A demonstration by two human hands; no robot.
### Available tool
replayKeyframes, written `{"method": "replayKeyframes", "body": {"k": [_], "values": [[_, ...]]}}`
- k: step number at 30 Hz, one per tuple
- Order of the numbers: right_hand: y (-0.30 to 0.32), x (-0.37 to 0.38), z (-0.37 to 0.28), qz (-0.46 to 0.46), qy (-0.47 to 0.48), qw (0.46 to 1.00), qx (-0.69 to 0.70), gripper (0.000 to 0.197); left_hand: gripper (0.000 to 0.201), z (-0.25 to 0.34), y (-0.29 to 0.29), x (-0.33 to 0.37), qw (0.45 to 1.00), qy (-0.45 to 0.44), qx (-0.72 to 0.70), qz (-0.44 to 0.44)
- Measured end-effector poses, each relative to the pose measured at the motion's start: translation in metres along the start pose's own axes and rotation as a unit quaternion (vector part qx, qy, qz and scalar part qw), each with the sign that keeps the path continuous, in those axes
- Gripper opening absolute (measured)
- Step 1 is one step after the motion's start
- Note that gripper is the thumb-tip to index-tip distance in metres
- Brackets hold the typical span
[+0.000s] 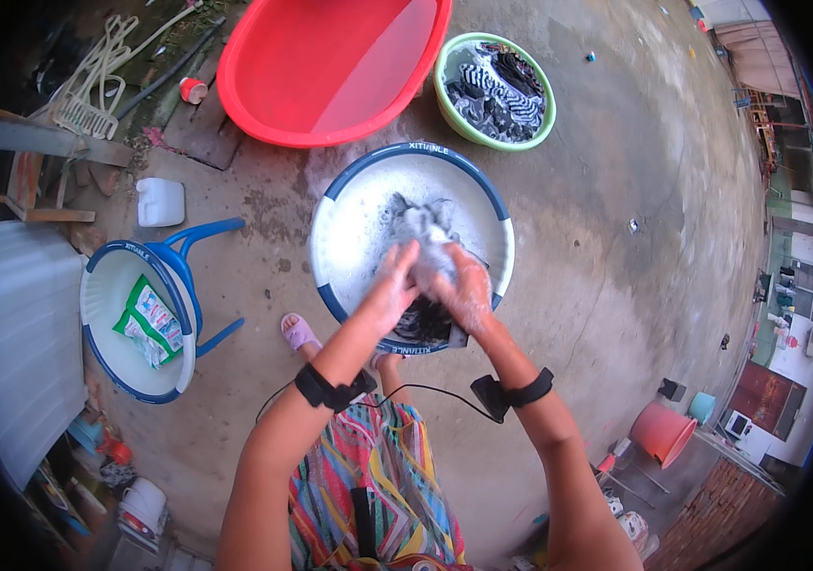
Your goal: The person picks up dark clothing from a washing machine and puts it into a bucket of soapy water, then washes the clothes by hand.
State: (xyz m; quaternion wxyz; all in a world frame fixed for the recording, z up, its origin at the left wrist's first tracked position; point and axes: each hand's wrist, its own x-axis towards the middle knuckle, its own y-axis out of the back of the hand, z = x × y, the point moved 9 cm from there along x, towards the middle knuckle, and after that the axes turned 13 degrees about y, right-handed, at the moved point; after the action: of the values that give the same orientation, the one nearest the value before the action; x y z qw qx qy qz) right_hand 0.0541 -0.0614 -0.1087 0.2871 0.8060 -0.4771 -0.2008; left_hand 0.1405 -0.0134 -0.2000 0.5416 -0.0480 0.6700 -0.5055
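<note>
In front of me a white basin with a blue-and-white rim (354, 257) holds soapy, foamy water. My left hand (393, 287) and my right hand (464, 290) meet over its middle, both closed on a wet grey-and-white piece of cloth (423, 226) covered in suds. The fingers are partly hidden by foam and blur. Below my hands, dark wet cloth (423, 324) lies against the basin's near side. Black straps with small boxes circle both my forearms, joined by a thin cable.
Beyond the basin stand a large red tub (302, 81) of water and a green basin (497, 146) of striped and dark laundry. To the left, a second white basin (102, 305) holding a green-and-white bag (151, 324) leans by a blue stool (208, 231). A white jug (160, 202) stands nearby.
</note>
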Motion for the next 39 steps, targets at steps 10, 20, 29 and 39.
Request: {"method": "replayKeyframes", "body": {"k": [10,20,29,39], "values": [[-0.020,-0.013,-0.073,-0.198,0.187,0.960,-0.068,0.038,0.053,0.011,-0.103,-0.024,0.827,0.234,-0.163,-0.485],[0.015,0.043,0.059,-0.007,-0.022,0.978,-0.206,0.033,0.045,0.091,-0.017,-0.011,0.683,-0.271,0.606,0.306],[-0.081,0.047,0.153,-0.267,-0.172,0.925,-0.208,0.048,0.065,0.062,0.023,0.084,0.388,-0.050,0.867,0.308],[-0.120,0.035,0.223,-0.271,-0.112,0.920,-0.260,0.040,0.042,0.041,0.048,0.127,0.319,0.135,0.917,0.197]]}}
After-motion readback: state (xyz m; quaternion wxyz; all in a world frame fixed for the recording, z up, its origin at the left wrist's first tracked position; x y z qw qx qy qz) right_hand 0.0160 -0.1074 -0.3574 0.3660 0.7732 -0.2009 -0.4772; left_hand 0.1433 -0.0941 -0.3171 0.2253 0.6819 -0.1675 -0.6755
